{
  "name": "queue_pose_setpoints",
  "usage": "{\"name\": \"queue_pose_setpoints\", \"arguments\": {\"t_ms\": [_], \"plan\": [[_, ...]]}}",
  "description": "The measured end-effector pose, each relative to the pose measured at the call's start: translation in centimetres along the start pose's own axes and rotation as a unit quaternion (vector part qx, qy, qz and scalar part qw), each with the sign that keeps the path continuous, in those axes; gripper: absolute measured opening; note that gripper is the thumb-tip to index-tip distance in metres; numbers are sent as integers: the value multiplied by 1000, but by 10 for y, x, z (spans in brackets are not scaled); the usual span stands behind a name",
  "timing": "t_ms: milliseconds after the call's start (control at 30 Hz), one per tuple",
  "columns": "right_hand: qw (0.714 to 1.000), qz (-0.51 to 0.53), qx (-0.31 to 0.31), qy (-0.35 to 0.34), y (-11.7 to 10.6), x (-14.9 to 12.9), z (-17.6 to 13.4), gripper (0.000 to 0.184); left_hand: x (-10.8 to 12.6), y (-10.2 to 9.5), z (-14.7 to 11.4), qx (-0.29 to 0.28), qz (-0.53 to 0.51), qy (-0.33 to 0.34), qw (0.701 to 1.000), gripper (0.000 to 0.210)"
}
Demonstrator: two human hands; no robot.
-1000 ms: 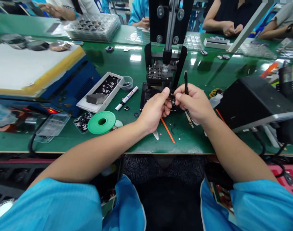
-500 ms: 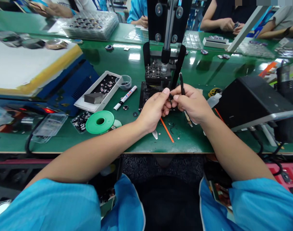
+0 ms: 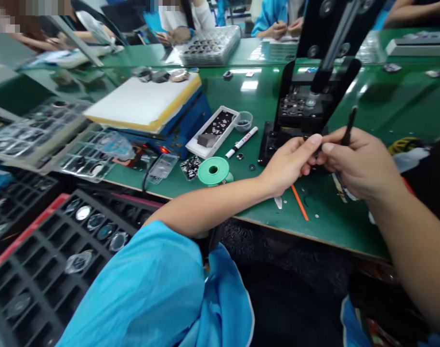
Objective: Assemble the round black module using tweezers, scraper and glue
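Note:
My left hand [image 3: 294,161] and my right hand [image 3: 364,156] meet in front of the black press [image 3: 303,103]. Pinched between the fingertips of both is a small dark part [image 3: 318,149], mostly covered by the fingers. A slim black stick-like tool [image 3: 351,120] pokes up from my closed right hand; its exact kind is unclear. Below the hands, an orange stick [image 3: 300,202] and a small pale blade-like piece [image 3: 278,202] lie on the green bench [image 3: 249,207].
Left of the press lie a paint marker [image 3: 242,142], a small clear cup [image 3: 243,121], a white tray [image 3: 201,150] of tiny parts and a green spool [image 3: 213,171]. A blue box [image 3: 191,115] stands farther left. Compartment trays [image 3: 46,246] holding round watch-like pieces sit lower left. People work opposite.
The view has swung left, so the bench scene sits farther right and the trays at lower left show. My hands stay together, both still closed on the small dark part.

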State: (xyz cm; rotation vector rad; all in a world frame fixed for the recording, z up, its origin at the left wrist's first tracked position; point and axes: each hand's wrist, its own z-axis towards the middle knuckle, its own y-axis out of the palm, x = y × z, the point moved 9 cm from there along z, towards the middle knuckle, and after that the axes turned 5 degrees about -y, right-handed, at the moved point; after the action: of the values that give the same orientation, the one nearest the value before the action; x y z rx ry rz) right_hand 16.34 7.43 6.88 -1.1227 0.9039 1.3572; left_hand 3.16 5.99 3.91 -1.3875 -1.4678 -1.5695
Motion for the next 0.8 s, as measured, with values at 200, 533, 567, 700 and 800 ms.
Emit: {"name": "queue_pose_setpoints", "arguments": {"t_ms": [200, 533, 567, 700, 800], "plan": [[999, -6, 32, 29, -6, 8, 0, 18, -2, 1, -1, -20, -2, 4, 1000, 43], [998, -14, 49, 42, -14, 17, 0, 19, -2, -1, -2, -17, 8, 11, 1000, 41], [998, -8, 52, 42, -14, 17, 0, 19, -2, 0, -2, -19, 5, 12, 1000, 42], [999, 25, 41, 20, -7, 9, 0, 27, 0, 1, -3, -20, 7, 10, 1000, 45], [999, 29, 31, 7, -2, 3, 0, 28, -2, -1, -2, -3, 16, -5, 1000, 50]]}}
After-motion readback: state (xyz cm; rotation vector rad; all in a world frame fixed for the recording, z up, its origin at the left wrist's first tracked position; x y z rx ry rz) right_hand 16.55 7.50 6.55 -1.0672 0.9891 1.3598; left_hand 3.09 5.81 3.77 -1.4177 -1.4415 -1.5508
